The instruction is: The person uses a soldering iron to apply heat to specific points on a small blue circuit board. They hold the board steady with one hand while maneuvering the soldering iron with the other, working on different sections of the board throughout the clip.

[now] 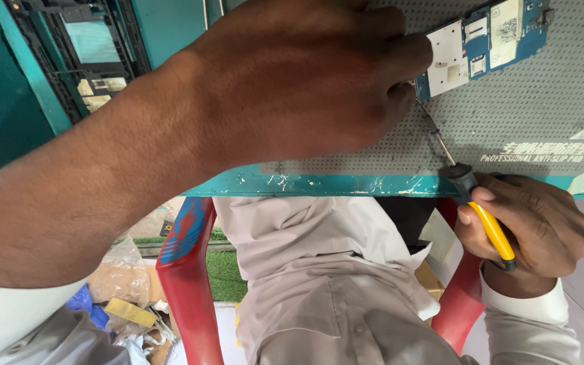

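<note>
Closest to the lens, the left hand (305, 74) and its forearm fill the left and middle of the view, reaching out over the surface (346, 184). Its fingers (407, 51) are bent, and their tips rest on the left end of a blue and white board (488, 37). Whether they pinch the board or only press it down cannot be told from here. The board lies tilted at the far right on a grey dotted mat (522, 115), which covers the teal surface out to its chipped near edge. The right hand (535, 230) sits at the near right, just off that edge, with its fingers wrapped tight round the yellow handle of a screwdriver (471, 196). The thin shaft slants up and left across the mat, and its tip meets the near left corner of the board, just beside the left fingertips. Nearer, below the surface edge, are a pale shirt (319, 270) and the arms of a red chair (187, 284). Crumpled bags (126, 297) lie on the floor at the near left. A teal rack (89, 54) stands at the far left.
</note>
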